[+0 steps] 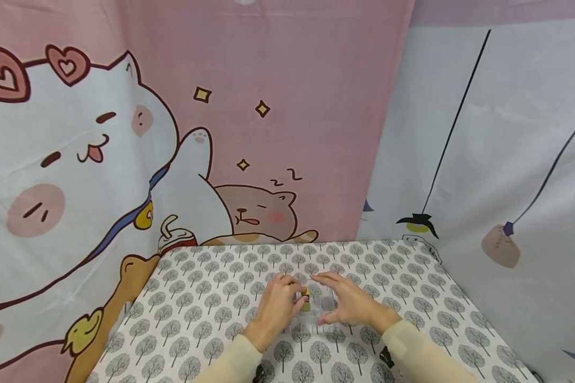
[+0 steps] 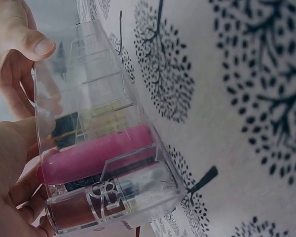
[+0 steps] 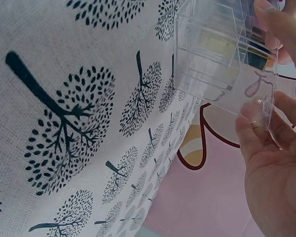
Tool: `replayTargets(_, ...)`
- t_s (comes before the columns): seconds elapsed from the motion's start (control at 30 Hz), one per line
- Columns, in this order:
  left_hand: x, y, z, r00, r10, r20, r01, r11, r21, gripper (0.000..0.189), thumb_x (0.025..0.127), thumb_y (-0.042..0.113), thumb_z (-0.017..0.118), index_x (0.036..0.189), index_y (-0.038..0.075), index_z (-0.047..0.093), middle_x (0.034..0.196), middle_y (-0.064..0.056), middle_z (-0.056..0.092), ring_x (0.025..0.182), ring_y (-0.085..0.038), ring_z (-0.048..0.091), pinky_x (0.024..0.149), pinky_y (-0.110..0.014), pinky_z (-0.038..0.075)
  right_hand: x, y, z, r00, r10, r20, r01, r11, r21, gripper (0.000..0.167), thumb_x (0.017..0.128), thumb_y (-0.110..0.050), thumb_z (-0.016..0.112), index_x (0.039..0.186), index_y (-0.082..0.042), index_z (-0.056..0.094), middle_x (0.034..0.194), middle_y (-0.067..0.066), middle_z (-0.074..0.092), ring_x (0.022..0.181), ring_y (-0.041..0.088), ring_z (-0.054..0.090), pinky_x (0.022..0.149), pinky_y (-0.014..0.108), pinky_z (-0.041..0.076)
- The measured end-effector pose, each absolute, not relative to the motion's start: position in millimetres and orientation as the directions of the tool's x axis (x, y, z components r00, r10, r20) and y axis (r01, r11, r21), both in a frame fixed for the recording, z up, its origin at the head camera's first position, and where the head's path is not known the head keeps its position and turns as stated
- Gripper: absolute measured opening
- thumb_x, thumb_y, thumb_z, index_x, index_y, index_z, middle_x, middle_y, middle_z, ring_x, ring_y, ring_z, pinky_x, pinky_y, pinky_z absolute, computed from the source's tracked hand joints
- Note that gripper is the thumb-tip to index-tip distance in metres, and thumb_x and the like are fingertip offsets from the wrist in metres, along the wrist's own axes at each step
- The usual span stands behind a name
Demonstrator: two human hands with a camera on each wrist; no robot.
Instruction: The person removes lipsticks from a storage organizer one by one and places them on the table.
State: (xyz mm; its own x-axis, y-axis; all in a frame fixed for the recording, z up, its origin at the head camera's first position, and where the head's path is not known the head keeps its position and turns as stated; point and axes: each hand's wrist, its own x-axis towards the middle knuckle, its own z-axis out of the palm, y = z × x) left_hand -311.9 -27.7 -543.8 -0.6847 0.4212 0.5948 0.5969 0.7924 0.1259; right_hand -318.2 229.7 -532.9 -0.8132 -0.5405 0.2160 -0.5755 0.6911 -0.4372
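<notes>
A clear plastic organizer box (image 2: 89,79) with dividers stands on the cloth between both hands. My right hand (image 1: 347,302) spans it, the thumb at the near side and the fingers (image 3: 249,131) around the far corner. Over the box's left part, my left hand (image 1: 281,300) pinches the top of a small tube (image 1: 305,304) with a yellow top, black band and yellowish see-through body; the fingers partly hide it. A pink tube (image 2: 98,154) sits in a neighbouring compartment. Beside that, at the box's end, is a clear lip gloss tube (image 2: 108,200) with brownish-red contents.
The table is covered by a white cloth (image 1: 191,314) printed with grey trees. Behind it hangs a pink curtain (image 1: 316,133) with cartoon animals, and a pale curtain (image 1: 522,106) hangs to the right.
</notes>
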Motion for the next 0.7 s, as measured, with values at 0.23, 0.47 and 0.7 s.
replayTargets(0.23, -313.1, -26.2, -543.3, -0.691, 0.400, 0.602, 0.600, 0.782, 0.169, 0.019, 0.092, 0.029, 0.102, 0.106, 0.021, 0.093, 0.113, 0.003, 0.090, 0.101, -0.017, 0.076, 0.083, -0.030, 0.064, -317.2, 229.4, -532.1, -0.813, -0.539, 0.222, -0.577, 0.694, -0.430, 0.117, 0.079, -0.054, 0.106, 0.176, -0.021, 0.051, 0.179, 0.013, 0.054, 0.155, 0.052, 0.062, 0.124, 0.082, 0.054)
replayTargets(0.47, -318.6, -26.4, -541.3, -0.710, 0.371, 0.598, 0.593, 0.773, 0.224, 0.021, 0.086, 0.026, 0.105, 0.103, 0.022, 0.093, 0.106, 0.006, 0.091, 0.092, -0.013, 0.070, 0.076, -0.023, 0.052, -317.8, 228.9, -532.7, -0.816, -0.537, 0.215, -0.572, 0.697, -0.432, 0.117, 0.080, -0.057, 0.105, 0.177, -0.023, 0.050, 0.179, 0.013, 0.054, 0.155, 0.052, 0.061, 0.123, 0.082, 0.054)
replayTargets(0.7, -318.9, -29.1, -541.8, -0.736, 0.360, 0.573, 0.597, 0.744, 0.300, 0.020, 0.088, 0.026, 0.104, 0.105, 0.022, 0.093, 0.106, 0.007, 0.090, 0.092, -0.010, 0.068, 0.083, -0.026, 0.055, -316.7, 228.8, -532.8, -0.819, -0.532, 0.214, -0.567, 0.695, -0.442, 0.116, 0.080, -0.055, 0.106, 0.177, -0.023, 0.050, 0.179, 0.013, 0.054, 0.155, 0.053, 0.060, 0.123, 0.084, 0.053)
